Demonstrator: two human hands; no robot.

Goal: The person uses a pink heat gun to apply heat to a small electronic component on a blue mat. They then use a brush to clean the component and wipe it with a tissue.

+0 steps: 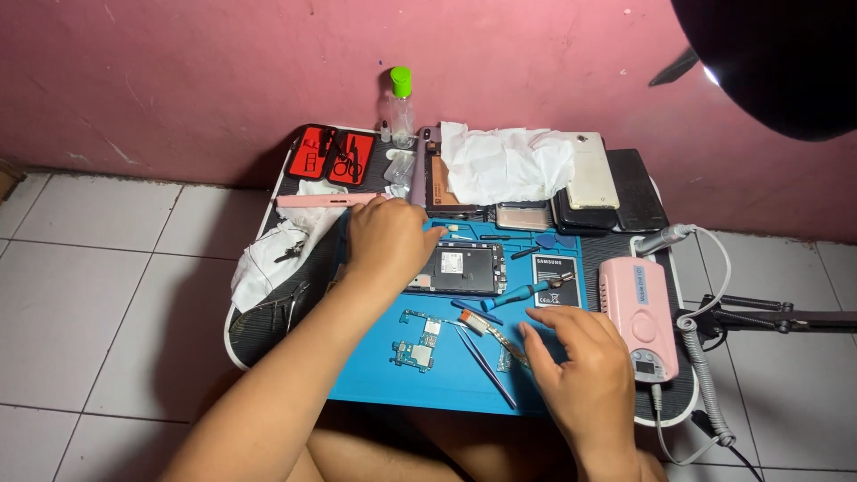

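Observation:
My left hand (386, 239) rests on the left end of an opened phone frame (464, 268) lying on a blue work mat (428, 379). My right hand (580, 357) lies on the mat with fingers spread, fingertips at a small part (500, 337) next to a thin tweezer-like tool (486, 361). A green circuit board (418, 342) lies in front of the phone frame. A blue-handled screwdriver (518, 295) and a phone battery (555, 278) sit to the right of the frame.
A low black table (268, 317) stands against a pink wall. On it are a pink device (639, 312) with a coiled cable, several stacked phones (589, 192), crumpled white paper (504, 165), a green-capped bottle (402, 109), a red tool case (330, 156) and a white cloth (268, 259).

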